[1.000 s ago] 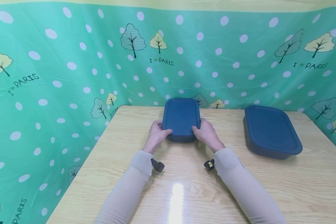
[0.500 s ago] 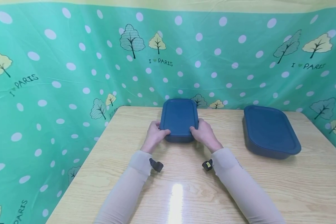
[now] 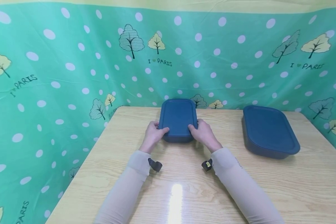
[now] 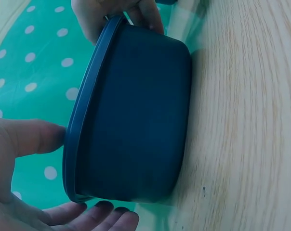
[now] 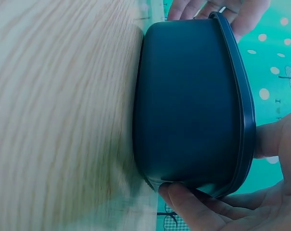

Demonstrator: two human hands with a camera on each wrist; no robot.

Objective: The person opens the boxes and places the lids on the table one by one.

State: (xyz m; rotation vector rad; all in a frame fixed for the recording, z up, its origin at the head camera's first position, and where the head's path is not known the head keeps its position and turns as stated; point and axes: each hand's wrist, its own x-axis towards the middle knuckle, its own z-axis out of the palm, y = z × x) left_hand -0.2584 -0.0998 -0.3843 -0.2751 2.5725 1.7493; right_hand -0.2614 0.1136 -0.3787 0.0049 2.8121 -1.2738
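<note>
A smaller dark-blue lidded food container sits at the back of the table, left of its middle. My left hand grips its near left corner, thumb over the lid's edge and fingers along the side. At the near right corner my right hand holds it the same way. The left wrist view shows the container's near wall, its lid fully seated along the visible rim. Seen from the right wrist, fingers of the right hand lie under the rim and against the side wall. The container's far side is hidden.
A larger blue lidded container stands on the right part of the wooden table. Behind and to the left hangs a green dotted curtain, close to the table's back edge. Light glares off the tabletop near the front.
The smaller container and both hands have shifted very slightly left, while the whole view has also drifted a little. Both hands keep their hold, and the lid stays on.
</note>
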